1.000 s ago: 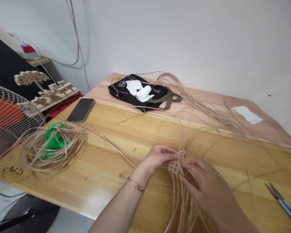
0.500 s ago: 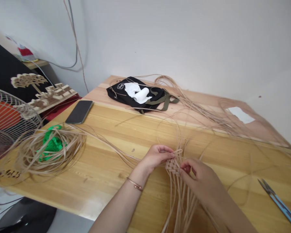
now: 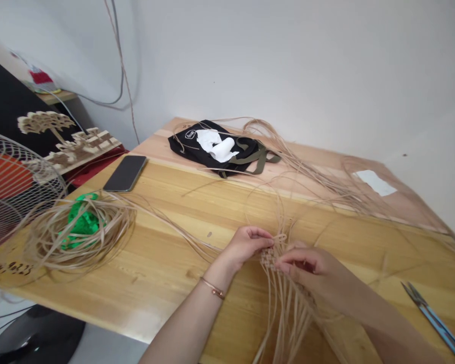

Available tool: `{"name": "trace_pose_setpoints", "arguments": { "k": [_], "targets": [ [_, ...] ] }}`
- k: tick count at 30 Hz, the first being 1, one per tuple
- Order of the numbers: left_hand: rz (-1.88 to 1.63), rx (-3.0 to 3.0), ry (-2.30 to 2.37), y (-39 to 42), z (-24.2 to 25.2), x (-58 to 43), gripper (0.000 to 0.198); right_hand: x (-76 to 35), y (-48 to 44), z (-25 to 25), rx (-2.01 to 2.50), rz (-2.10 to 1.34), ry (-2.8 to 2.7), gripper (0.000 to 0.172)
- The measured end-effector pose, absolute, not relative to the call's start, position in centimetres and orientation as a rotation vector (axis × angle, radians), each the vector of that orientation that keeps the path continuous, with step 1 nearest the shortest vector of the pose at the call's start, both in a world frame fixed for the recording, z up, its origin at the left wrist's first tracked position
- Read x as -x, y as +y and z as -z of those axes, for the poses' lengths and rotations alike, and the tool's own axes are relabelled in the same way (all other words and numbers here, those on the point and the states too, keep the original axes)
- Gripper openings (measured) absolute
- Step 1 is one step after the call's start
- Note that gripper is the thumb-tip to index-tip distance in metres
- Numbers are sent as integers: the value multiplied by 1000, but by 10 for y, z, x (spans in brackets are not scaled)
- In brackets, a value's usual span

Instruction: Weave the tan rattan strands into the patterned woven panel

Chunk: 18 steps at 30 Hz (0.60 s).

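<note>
Weave: a small woven cane patch [image 3: 269, 259] lies on the desk [image 3: 155, 273], lower middle of the frame, under both hands.
Done so far: only this tight checkered patch is woven.
Left: long loose cane strands [image 3: 288, 316] run unwoven from it, toward the frame bottom and up the desk.
Left grip [image 3: 246, 245]: narrow, fingers curled over the patch's upper edge.
Right grip [image 3: 307, 265]: fingers half-curled, tips at the patch; hold cannot be told.
Desk edge: near edge runs lower left, well apart from the patch.
Room: wood lies open left of the left wrist, crossed by strands; scissors [image 3: 436, 323] sit lower right; cane coil [image 3: 109, 227] sits left.
</note>
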<state>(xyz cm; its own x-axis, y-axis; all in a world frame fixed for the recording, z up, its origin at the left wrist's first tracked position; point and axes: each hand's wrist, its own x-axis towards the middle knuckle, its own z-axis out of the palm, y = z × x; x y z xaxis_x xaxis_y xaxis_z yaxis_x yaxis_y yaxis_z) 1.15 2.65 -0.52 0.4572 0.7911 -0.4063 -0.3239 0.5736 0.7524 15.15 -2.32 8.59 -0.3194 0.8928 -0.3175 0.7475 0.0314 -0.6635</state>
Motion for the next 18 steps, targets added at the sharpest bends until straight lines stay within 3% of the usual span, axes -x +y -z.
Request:
{"name": "trace_pose_setpoints", "arguments": {
  "k": [6,11,18],
  "targets": [
    [-735,-621,785,28,9,-11,31,-148,-23,-72,1564,-1241,-1792,22],
    [-714,-616,760,27,8,-10,32,-154,-20,-60,1777,-1225,-1466,30],
    [-718,-590,749,27,4,-9,36,-151,-13,-60,1849,-1259,-1127,25]
  ]
}}
